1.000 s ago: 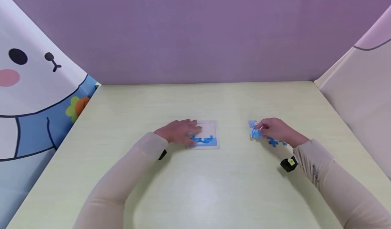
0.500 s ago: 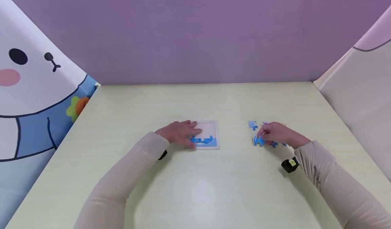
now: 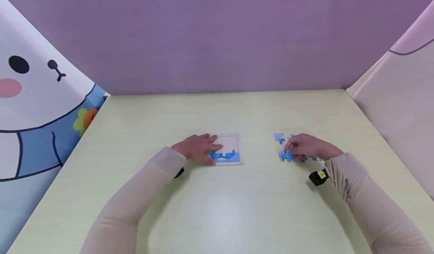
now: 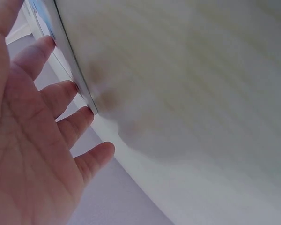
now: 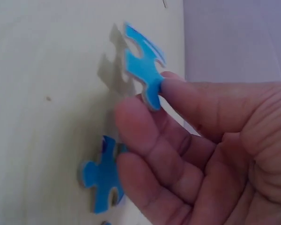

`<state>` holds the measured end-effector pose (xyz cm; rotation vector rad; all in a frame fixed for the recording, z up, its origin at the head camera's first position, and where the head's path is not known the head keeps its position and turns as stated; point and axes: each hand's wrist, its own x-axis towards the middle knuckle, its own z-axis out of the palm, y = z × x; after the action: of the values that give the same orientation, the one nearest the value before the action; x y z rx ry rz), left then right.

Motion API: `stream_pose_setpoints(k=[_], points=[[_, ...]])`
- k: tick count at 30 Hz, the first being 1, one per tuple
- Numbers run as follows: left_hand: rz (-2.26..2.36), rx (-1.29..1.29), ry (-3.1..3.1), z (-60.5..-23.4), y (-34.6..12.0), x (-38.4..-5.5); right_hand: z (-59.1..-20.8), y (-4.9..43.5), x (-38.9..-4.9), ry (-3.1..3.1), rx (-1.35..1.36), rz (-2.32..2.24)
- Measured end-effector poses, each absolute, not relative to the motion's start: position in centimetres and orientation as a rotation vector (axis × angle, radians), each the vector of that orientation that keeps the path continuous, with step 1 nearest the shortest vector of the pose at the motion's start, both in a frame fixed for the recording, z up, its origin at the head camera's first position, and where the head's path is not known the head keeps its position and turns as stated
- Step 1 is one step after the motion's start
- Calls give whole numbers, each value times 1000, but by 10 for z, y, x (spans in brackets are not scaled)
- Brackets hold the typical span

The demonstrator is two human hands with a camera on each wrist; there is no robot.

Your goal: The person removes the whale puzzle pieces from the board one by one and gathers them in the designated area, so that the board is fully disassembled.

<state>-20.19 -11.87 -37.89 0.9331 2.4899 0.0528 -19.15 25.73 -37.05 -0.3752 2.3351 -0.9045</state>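
Note:
My left hand (image 3: 196,147) lies with spread fingers across the left side of a square puzzle tray (image 3: 241,148). Its fingertips (image 4: 86,112) touch the tray's edge in the left wrist view. Blue joined pieces (image 3: 234,156) fill the tray's near part, and its far part shows bare white backing. Over to the right, my right hand (image 3: 310,146) pinches a blue jigsaw piece (image 5: 143,65) between thumb and fingers, tilted above the table. A second blue jigsaw piece (image 5: 100,176) lies on the table below the fingers in the right wrist view.
Several loose jigsaw pieces lie around and under the right hand, one light blue piece (image 3: 279,137) at their far left. The pale wooden table (image 3: 217,205) ends at a purple back wall (image 3: 217,39). A printed cartoon cloth (image 3: 40,114) hangs on the left.
The right hand moved slightly toward the person with its blue piece, away from the light blue piece, then stayed almost still. The left hand keeps its place on the tray.

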Motion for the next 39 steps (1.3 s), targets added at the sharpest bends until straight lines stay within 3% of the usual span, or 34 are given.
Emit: stream_pose_setpoints(k=[39], points=[[-28,926,2471,-377,-122,-199,-376,249,-197,2446,-430,-727]])
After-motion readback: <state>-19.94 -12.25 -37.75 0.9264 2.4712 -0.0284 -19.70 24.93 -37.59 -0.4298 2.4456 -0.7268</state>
